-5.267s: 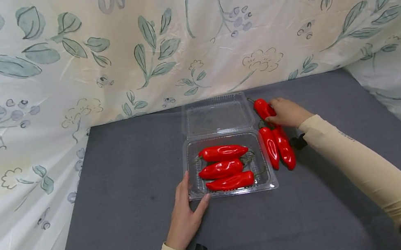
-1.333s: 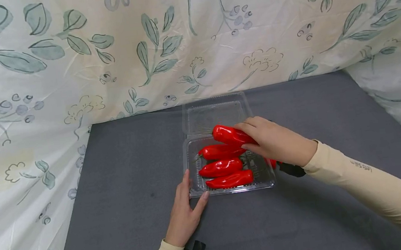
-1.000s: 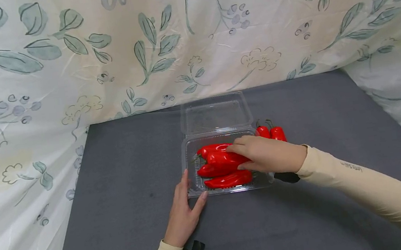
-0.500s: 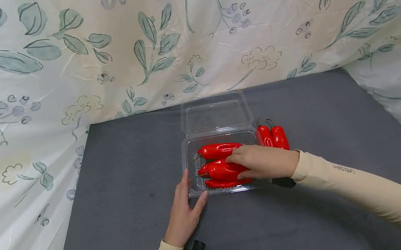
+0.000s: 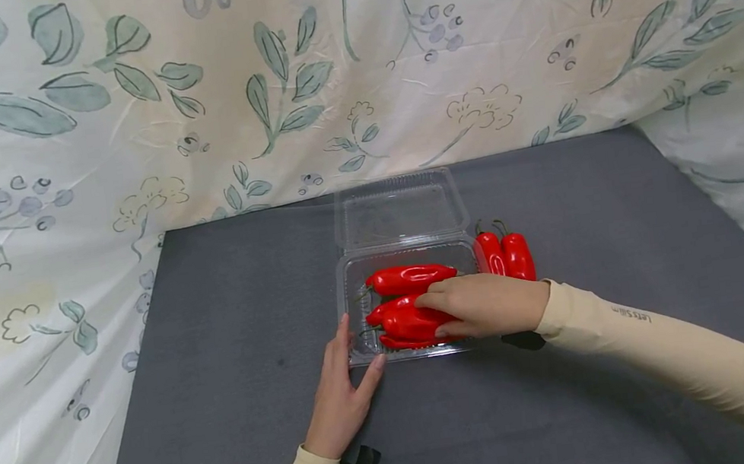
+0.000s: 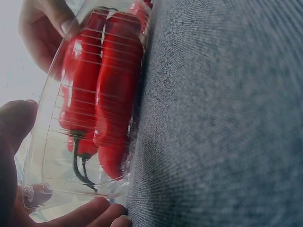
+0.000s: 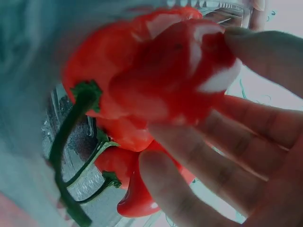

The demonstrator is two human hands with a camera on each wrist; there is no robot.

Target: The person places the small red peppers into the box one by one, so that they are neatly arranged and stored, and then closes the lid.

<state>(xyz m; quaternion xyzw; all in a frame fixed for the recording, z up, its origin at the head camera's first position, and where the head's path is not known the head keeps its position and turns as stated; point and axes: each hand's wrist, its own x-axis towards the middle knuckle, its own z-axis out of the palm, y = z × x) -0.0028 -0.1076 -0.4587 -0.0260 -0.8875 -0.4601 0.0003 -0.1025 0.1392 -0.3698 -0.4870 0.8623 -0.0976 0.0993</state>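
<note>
A clear plastic clamshell box (image 5: 343,296) lies open on the grey cloth, its lid (image 5: 398,210) folded back. My right hand (image 5: 486,303) holds a red pepper (image 5: 410,325) by thumb and fingers, low inside the box over the front peppers. Beneath it, two peppers show partly, one behind (image 5: 384,309) and one in front (image 5: 398,342). Another red pepper (image 5: 410,279) lies at the back of the tray. My left hand (image 5: 337,408) touches the front left corner, fingers fairly straight along the side and thumb at the front edge. The right wrist view shows the held pepper (image 7: 184,71) close up.
Two more red peppers, one nearer the box (image 5: 490,253) and one farther right (image 5: 518,255), lie against its right side, their lower ends hidden by my right hand. A floral curtain (image 5: 399,106) hangs behind the cloth-covered table (image 5: 241,354).
My right hand took a pepper from the group right of the box, carried it left over the tray, then lowered it towards the front. My left hand has stayed at the corner.
</note>
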